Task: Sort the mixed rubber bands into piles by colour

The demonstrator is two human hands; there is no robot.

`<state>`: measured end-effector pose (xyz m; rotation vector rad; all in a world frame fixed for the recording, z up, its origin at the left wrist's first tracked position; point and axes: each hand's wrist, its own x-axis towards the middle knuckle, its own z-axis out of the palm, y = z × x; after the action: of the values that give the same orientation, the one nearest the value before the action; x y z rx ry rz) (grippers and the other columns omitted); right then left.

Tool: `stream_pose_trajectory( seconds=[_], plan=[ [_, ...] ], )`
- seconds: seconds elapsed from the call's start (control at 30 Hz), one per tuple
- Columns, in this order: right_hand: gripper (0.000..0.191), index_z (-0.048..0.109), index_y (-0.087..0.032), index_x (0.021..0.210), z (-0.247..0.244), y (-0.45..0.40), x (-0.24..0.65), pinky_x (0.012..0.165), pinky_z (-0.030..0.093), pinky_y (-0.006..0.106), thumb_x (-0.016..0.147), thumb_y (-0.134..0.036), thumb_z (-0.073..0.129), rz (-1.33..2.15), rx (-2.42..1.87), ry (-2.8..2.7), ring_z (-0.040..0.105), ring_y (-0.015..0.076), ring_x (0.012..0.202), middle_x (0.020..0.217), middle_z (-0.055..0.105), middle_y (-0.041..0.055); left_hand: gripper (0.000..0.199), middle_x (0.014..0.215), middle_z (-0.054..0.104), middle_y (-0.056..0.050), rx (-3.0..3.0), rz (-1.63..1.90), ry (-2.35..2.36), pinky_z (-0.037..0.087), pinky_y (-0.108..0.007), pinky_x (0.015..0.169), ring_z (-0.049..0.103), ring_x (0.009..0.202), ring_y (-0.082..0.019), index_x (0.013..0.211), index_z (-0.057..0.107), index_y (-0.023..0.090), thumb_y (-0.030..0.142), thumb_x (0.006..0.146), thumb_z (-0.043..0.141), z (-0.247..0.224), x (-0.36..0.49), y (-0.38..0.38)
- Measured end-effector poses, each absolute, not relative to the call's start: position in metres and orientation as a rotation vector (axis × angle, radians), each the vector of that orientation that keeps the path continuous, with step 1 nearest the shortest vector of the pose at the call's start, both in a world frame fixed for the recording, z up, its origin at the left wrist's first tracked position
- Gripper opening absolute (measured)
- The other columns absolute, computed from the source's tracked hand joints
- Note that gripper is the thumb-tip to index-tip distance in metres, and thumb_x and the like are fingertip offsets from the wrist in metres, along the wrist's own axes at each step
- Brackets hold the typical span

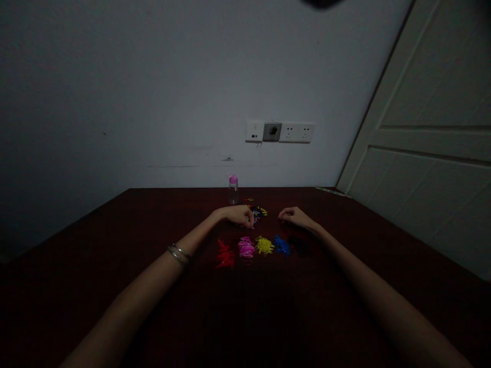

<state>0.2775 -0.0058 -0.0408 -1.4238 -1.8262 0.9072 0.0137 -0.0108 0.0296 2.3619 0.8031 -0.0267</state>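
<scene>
Bare forearms (146, 291) cross the tabletop (264, 317) beside a red pile (225, 254), pink pile (246, 247), yellow pile (264, 245), blue pile (282, 245) and dim black pile (299, 245). Beyond, the left hand (238, 215) curls its fingers beside a mixed pile (259, 212); the right hand (297, 216) bends its fingers loosely. Whether either pinches anything cannot be told. Farther stands a bottle (233, 191).
</scene>
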Motion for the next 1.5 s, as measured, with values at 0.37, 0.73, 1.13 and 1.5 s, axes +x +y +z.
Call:
stream_pose_trajectory(
  seconds=[0.37,0.73,1.13,1.5],
  plan=[
    [0.017,0.061,-0.012,0.071,-0.041,-0.005,0.280,0.049,0.037,0.020,0.063,-0.026,0.054,0.881,-1.428,-1.850,0.049,0.0095,0.052,0.058,0.059,0.0014,0.019,0.050,0.054,0.001,2.111,0.023,0.736,0.027,-0.019,0.045,0.042,0.046,-0.007,0.073,0.068,0.013,0.024,0.060,0.059,0.019,-0.002,-0.012],
    [0.019,0.061,-0.011,0.073,-0.046,0.000,0.280,0.050,0.036,0.019,0.064,-0.025,0.052,0.806,-1.450,-1.902,0.047,0.0087,0.052,0.058,0.056,0.0000,0.024,0.047,0.048,0.002,1.810,1.039,1.297,0.026,-0.019,0.043,0.037,0.043,-0.006,0.071,0.065,0.009,0.028,0.063,0.053,-0.018,-0.047,0.041],
    [0.020,0.061,-0.012,0.075,-0.047,0.004,0.279,0.045,0.037,0.018,0.068,-0.029,0.053,0.831,-1.452,-1.863,0.049,0.0080,0.047,0.055,0.057,0.0005,0.029,0.036,0.034,0.007,1.536,1.295,1.332,0.018,-0.018,0.038,0.028,0.033,-0.005,0.070,0.060,0.010,0.037,0.067,0.049,-0.039,-0.066,0.048],
    [0.021,0.060,-0.014,0.087,-0.038,0.010,0.253,0.058,0.045,0.023,0.071,-0.024,0.051,0.568,-1.315,-1.948,0.056,0.0124,0.064,0.075,0.061,0.0031,0.029,0.036,0.032,0.007,1.566,1.304,1.332,0.019,-0.018,0.039,0.027,0.034,-0.005,0.067,0.059,0.011,0.037,0.069,0.047,-0.038,-0.065,0.042]
  ],
)
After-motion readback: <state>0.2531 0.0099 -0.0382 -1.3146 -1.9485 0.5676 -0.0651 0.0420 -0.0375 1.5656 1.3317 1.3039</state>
